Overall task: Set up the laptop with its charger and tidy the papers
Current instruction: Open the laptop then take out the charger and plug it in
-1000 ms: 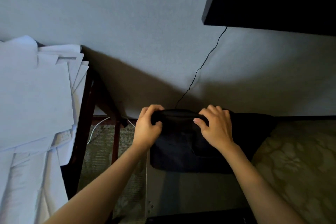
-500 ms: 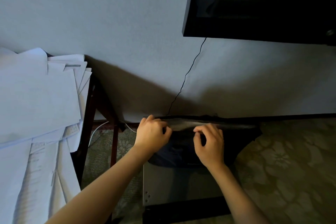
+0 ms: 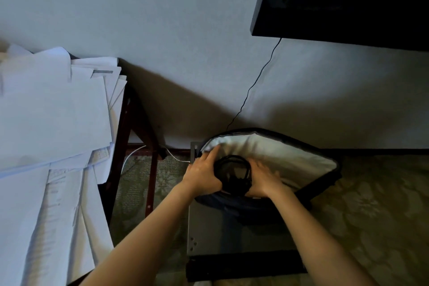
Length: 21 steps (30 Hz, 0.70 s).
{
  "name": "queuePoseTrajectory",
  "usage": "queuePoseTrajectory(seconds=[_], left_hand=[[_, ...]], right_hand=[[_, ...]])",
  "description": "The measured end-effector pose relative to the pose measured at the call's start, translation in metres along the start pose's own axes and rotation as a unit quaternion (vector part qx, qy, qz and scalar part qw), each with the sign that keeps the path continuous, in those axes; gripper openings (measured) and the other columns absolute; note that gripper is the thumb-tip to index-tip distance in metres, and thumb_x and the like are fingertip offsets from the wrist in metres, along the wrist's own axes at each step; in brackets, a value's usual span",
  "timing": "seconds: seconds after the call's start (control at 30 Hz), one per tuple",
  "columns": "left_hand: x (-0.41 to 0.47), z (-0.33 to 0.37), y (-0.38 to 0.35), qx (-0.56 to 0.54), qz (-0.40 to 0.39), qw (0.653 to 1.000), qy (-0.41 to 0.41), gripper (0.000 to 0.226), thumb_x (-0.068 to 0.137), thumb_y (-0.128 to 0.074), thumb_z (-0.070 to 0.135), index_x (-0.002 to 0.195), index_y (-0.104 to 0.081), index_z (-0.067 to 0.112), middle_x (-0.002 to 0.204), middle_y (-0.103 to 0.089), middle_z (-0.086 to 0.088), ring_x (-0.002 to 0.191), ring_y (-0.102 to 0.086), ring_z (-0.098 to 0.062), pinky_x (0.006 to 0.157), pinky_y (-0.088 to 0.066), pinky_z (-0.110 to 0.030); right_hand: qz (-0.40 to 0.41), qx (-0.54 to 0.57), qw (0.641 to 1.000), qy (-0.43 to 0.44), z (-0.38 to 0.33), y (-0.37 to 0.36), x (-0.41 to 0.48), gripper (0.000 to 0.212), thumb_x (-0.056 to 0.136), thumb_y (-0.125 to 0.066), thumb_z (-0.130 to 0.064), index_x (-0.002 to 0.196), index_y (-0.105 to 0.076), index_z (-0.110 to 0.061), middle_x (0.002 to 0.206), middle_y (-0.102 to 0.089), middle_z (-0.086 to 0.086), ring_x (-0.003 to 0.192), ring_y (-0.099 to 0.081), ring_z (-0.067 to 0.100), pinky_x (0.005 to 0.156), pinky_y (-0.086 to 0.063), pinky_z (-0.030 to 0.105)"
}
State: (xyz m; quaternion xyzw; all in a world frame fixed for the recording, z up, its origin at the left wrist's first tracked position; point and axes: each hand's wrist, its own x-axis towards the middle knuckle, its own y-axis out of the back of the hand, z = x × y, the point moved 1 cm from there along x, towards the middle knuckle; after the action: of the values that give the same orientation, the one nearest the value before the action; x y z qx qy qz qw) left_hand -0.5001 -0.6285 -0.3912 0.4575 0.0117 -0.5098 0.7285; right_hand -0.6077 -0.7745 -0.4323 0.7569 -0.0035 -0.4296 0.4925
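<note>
Charger cord, wound into a black loop, sits in the mouth of the open bag, low and a little right of the frame's centre, against the pale lining. I would judge it light and floppy. The loop will likely sag and spill its turns if lifted by one strand, and any brick or plug on it, which I cannot make out in this dim light, would swing as the heavy end. It is best taken with fingers through the ring and round all the turns at once, or cupped from both sides. It lies right between the two hands. The left hand touches the loop's left edge, fingers fairly straight with the forefinger reaching up onto the lining, so it presses rather than clasps. The right hand is just beside the loop's right edge, but it is blurred. I cannot tell whether its fingers curl round the cord or merely lie flat by it. The bag looks soft and slumps over a grey slab at lower centre; whether that slab is the laptop I cannot say. Papers are heaped in a loose, fanned stack on the surface at the left of the frame, well apart from both hands. They are thin sheets that would probably slide apart if grabbed carelessly.
</note>
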Motion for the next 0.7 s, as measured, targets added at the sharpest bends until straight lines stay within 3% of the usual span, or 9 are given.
queuePoseTrajectory(seconds=[0.1,0.23,0.37,0.5,0.7], left_hand=[[0.002,-0.003,0.0,-0.008,-0.007,1.0,-0.002,0.101,0.066,-0.063,0.024,0.149,-0.006,0.029,0.152,-0.021,-0.003,0.136,-0.028,-0.033,0.107,-0.031,-0.052],[0.002,-0.008,-0.004,0.012,-0.01,1.0,-0.001,0.098,0.074,-0.063,0.016,0.15,-0.002,0.026,0.155,-0.015,-0.001,0.141,-0.021,-0.029,0.11,-0.029,-0.048],[0.003,-0.011,-0.008,0.037,-0.009,0.999,-0.005,0.096,0.076,-0.061,0.015,0.151,-0.002,0.025,0.154,-0.016,0.001,0.141,-0.018,-0.024,0.11,-0.025,-0.043],[0.003,-0.014,-0.013,0.038,-0.011,0.999,0.001,0.094,0.077,-0.062,0.018,0.151,-0.004,0.025,0.153,-0.019,0.0,0.14,-0.02,-0.024,0.11,-0.023,-0.042],[0.0,-0.008,-0.015,0.033,-0.021,0.999,0.02,0.093,0.077,-0.062,0.019,0.15,-0.005,0.026,0.153,-0.019,-0.002,0.14,-0.019,-0.026,0.111,-0.019,-0.046]], right_hand=[[-0.053,-0.005,0.998,0.024,0.0,-0.008,0.018,0.086,0.076,-0.07,-0.033,0.146,-0.02,-0.026,0.146,-0.035,0.008,0.134,-0.036,0.03,0.108,-0.033,0.046],[-0.155,-0.024,0.987,0.044,-0.007,-0.019,0.034,0.078,0.083,-0.064,-0.019,0.147,-0.02,-0.02,0.143,-0.04,0.011,0.128,-0.043,0.03,0.105,-0.039,0.037],[-0.21,-0.006,0.978,0.001,-0.012,-0.03,0.047,0.059,0.08,-0.067,-0.016,0.134,-0.045,-0.013,0.134,-0.051,0.011,0.119,-0.051,0.028,0.097,-0.045,0.034],[-0.163,0.023,0.986,-0.005,-0.005,-0.037,0.052,0.059,0.075,-0.071,-0.025,0.129,-0.053,-0.011,0.13,-0.056,0.012,0.114,-0.057,0.026,0.095,-0.048,0.034],[-0.079,0.096,0.992,0.035,0.001,-0.032,0.037,0.031,0.086,-0.061,-0.025,0.113,-0.063,-0.01,0.117,-0.064,0.012,0.107,-0.06,0.026,0.084,-0.046,0.031]])
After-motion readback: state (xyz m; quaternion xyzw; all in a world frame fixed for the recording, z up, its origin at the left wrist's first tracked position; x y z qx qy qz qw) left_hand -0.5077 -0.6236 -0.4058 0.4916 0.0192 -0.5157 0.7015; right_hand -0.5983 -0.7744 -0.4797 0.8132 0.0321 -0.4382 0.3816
